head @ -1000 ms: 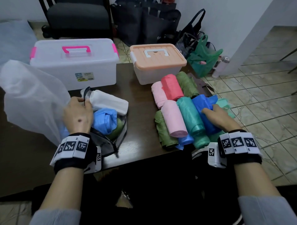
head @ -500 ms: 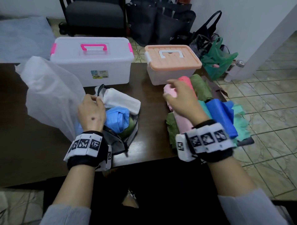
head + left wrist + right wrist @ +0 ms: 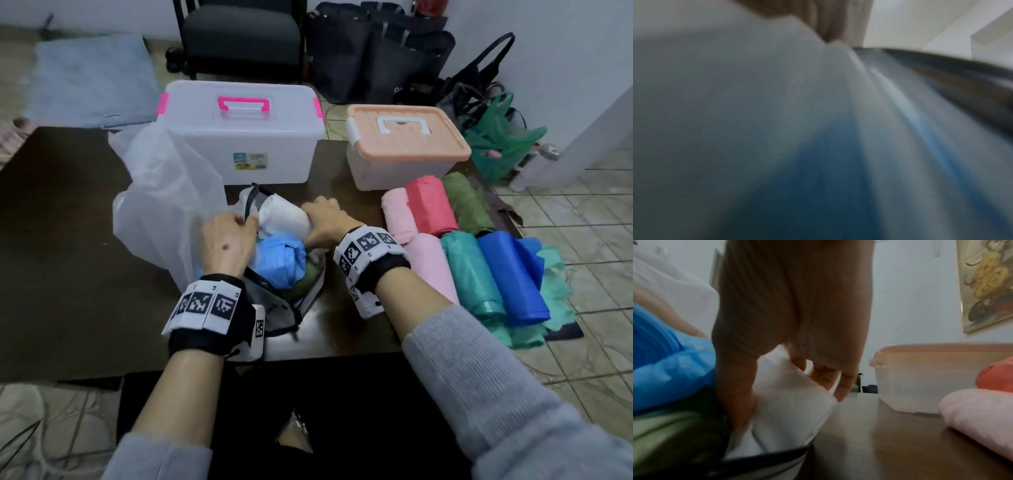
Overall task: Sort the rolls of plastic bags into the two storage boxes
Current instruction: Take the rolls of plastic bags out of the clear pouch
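Observation:
A grey zip pouch (image 3: 274, 308) lies open on the dark table, holding a white roll (image 3: 284, 219), a light blue roll (image 3: 279, 257) and a green roll (image 3: 308, 284). My right hand (image 3: 323, 222) grips the end of the white roll (image 3: 789, 402), thumb under it and fingers over it. My left hand (image 3: 227, 240) pinches the pouch's edge by the black strap, beside a crumpled clear plastic bag (image 3: 164, 205). Two shut storage boxes stand behind: a clear box with pink handle (image 3: 239, 137) and a smaller box with peach lid (image 3: 404, 147). The left wrist view is blurred.
Several rolls lie at the table's right: pink (image 3: 431, 267), red (image 3: 431, 205), olive (image 3: 467, 202), teal (image 3: 469, 274) and dark blue (image 3: 510, 277). Loose green bags hang over the table's right edge. A black chair (image 3: 239, 37) and dark bags (image 3: 376, 51) stand behind the table.
My right hand left the rolls on the right, crossed to the left and took hold of the white roll in the pouch. The left hand stayed at the pouch's edge.

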The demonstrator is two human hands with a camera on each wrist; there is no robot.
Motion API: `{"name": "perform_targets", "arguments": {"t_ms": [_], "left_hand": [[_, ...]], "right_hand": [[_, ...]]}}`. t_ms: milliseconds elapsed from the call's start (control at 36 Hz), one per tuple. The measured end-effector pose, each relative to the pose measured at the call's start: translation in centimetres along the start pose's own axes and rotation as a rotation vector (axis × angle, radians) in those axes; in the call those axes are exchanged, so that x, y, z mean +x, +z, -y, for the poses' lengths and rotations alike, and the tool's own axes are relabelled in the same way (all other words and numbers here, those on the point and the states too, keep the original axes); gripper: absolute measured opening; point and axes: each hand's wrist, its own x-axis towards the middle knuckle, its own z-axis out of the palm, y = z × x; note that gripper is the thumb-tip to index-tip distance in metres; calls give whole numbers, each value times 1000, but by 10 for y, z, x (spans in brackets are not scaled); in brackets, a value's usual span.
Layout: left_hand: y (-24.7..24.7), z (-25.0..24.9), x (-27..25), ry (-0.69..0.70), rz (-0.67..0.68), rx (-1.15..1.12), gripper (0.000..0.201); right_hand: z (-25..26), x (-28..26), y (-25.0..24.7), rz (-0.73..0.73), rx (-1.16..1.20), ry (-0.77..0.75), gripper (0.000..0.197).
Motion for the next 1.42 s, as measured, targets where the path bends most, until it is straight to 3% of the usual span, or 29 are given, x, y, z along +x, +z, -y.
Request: {"name": "perform_targets", "arguments": {"t_ms": [111, 250, 361, 583, 694, 750, 833, 944, 1055, 1250, 1417], "left_hand": [[-12, 2, 8, -2, 44, -67, 29], [-29, 16, 14, 45, -95, -67, 33], [-31, 30, 9, -3, -149, -145, 34], [-6, 42, -2, -91, -298, -412, 29], [4, 35, -1, -91, -286, -436, 33], [9, 32, -1, -105, -287, -448, 35], [18, 27, -1, -83, -312, -417, 37], [27, 18, -3, -74, -280, -421, 37], [32, 13, -3, -79, -275, -412, 36], [35, 13, -2, -72, -288, -394, 36], [36, 17, 0, -75, -286, -395, 37]], "right_hand": [[-1, 1, -2, 13, 35, -3, 58], [-9, -10, -11, -16, 176, -20, 52], [-17, -22, -28, -84, 227, 17, 41], [-68, -67, -92, -149, 526, 249, 42], [-113, -95, -128, -312, 599, 414, 20], [-140, -99, -140, -401, 628, 520, 26], [-175, -105, -144, -464, 576, 702, 66], [-211, -110, -130, -558, 393, 832, 65], [-226, -103, -106, -482, 361, 872, 62], [-240, -92, -92, -395, 299, 815, 60], [-229, -75, -91, -136, 340, 772, 67]]}}
